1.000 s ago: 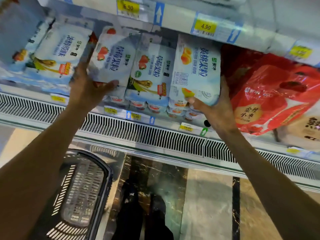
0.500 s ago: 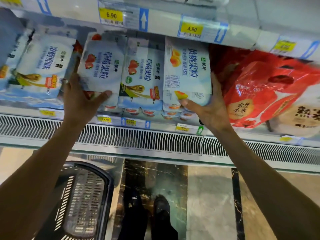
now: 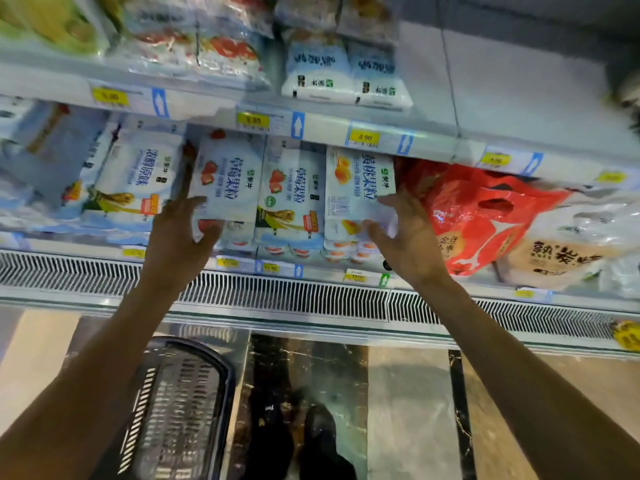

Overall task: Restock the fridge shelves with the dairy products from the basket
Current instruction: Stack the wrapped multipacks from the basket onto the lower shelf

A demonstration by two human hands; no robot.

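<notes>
My left hand [image 3: 180, 237] grips the left edge of a strawberry yoghurt pack [image 3: 230, 181]. The thumb is hooked across its lower front and the fingers run up its side. My right hand [image 3: 407, 237] holds a peach yoghurt pack [image 3: 360, 181] in mirror fashion, with the thumb on the lower front corner and the fingertips on the right edge.

Between them stands the middle pack [image 3: 292, 195], also strawberry, which touches both packs I hold. All three stand upright in a row on the fridge shelf [image 3: 318, 273], labels facing me.

Right of the middle pack, just past the peach one, lies a red bag [image 3: 485, 216], close against the back of my right hand. Left of the middle pack, beyond the strawberry one, stands a plain yoghurt pack [image 3: 135, 178]. Below the middle pack and to its left, down on the floor, sits the basket [image 3: 180, 410], with its mesh bottom showing.

I judge the step to be squaring up this row. To do it well, I should press both hands evenly toward the middle pack so that no gap opens. I should slide the outer packs straight back without tipping them and keep their tops under the shelf edge above [image 3: 329, 129]. My right knuckles should stay clear of the red bag, which could drag or crumple.
</notes>
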